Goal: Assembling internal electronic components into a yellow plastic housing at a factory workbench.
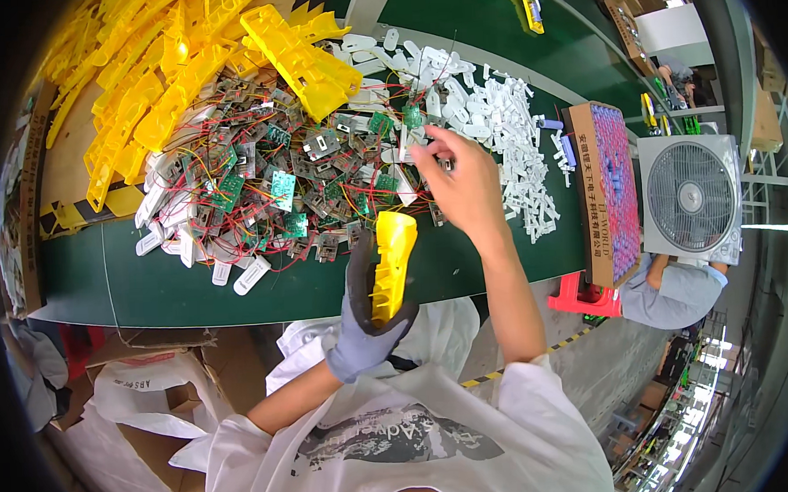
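My left hand [366,322], in a grey-and-black glove, is closed around a yellow plastic housing half [394,256] with ribs inside, held upright at the table's front edge. My bare right hand [463,180] reaches over the pile, its thumb and fingers bent together. What lies between those fingertips, if anything, is hard to make out. Right beside them are a white strip-like part [402,145] and a small green circuit board [413,116]. Under and left of that hand spreads a heap of wired metal-and-circuit-board assemblies [319,145] with red and yellow wires.
Yellow housings [162,76] are stacked at the far left. Small white plastic parts [494,110] cover the right of the green table [194,294]. Beyond them stand a carton of cylindrical cells [590,198] and a fan [691,196]. Another person [677,295] sits at right.
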Tool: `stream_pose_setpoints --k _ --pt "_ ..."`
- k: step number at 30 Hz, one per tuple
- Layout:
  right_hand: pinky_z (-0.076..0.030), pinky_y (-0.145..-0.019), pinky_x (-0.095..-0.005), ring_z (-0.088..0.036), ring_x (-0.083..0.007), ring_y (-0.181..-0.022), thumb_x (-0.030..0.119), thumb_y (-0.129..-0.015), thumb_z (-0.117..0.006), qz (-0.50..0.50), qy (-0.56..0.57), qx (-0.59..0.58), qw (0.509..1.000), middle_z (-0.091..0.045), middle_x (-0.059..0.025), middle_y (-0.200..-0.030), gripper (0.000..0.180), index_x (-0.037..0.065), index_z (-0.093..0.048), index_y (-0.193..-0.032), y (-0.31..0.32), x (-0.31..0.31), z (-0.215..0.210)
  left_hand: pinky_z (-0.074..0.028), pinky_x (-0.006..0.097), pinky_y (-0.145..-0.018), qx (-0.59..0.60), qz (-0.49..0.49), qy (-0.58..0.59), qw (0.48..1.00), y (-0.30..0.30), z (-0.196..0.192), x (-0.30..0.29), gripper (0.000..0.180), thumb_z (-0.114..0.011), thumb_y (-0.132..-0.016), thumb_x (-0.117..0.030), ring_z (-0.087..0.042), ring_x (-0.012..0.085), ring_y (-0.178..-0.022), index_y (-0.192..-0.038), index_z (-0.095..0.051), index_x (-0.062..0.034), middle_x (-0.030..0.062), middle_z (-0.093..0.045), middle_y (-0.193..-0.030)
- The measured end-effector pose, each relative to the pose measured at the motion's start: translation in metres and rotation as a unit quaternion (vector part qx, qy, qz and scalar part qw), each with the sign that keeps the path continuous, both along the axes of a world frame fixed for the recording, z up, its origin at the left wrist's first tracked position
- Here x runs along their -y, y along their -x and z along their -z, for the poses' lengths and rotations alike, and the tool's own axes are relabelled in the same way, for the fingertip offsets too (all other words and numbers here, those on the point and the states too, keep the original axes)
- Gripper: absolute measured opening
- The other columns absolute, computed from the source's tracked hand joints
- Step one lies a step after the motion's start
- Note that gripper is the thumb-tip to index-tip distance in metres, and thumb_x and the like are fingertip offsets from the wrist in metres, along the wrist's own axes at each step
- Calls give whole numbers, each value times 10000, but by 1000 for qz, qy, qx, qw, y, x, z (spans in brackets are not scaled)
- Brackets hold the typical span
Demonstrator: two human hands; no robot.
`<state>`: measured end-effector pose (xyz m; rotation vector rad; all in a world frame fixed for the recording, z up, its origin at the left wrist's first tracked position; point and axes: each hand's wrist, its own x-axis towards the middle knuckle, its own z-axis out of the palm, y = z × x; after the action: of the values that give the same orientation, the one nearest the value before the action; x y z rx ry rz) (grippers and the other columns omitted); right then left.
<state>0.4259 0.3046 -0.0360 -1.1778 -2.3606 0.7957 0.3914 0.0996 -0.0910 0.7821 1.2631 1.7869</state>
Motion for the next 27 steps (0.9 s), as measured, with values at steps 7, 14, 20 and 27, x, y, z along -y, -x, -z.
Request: stream_pose_setpoints --k 7,14,20,27 --pt "-496 -616 -368 -641 -267 -649 372 -739 -731 -27 -43 94 994 -671 -79 -719 366 53 -698 -915 17 -3 6 -426 245 -439 304 80 48 948 30 -13 2 654 -586 -848 -263 -521 130 -515 -1386 -284 -46 105 -566 -912" --pt "-465 -541 -327 -616 -229 -530 269 -799 -672 52 -31 -27 998 -628 -80 -591 216 55 -688 -815 21 -3 8 -546 334 -540 433 140 -76 887 39 25 4 604 -578 -857 -425 -650 251 -718 -1266 -376 -28 181 -581 -1037" --pt "-395 -690 -241 -511 -74 -743 208 -963 -541 109 128 -631 757 -610 -23 -840 249 -3 -597 -1083 -37 -36 -4 -356 255 -424 358 92 -39 928 31 5 -4 508 -611 -832 -340 -447 138 -465 -1191 -452 -16 60 -497 -700" --pt "-392 -740 -295 -528 -123 -829 232 -973 -521 52 162 -649 741 -617 -39 -844 270 7 -573 -1112 -55 -28 -6 -291 233 -409 389 115 38 913 30 6 -7 407 -598 -796 -66 -360 82 -436 -1177 -455 -76 4 -445 -723"
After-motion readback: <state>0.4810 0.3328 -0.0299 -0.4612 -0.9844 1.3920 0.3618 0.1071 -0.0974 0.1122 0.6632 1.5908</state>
